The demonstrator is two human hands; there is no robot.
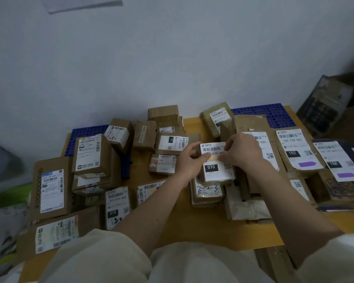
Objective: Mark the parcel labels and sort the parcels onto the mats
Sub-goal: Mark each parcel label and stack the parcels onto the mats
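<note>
Yellow surface (192, 227) against a pale wall carries many cardboard parcels over blue mats (274, 115). Both hands grasp one small parcel (215, 170) labelled 070 near the middle: left hand (189, 160) pinches its left edge, right hand (241, 153) curls over its top right corner.

Cream sleeves (102, 252) pushed up, bare forearms, no gloves

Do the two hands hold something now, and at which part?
Yes. Both hands hold the small 070 parcel: the left hand grips its upper left edge, the right hand its upper right edge, fingers across the label.
</note>
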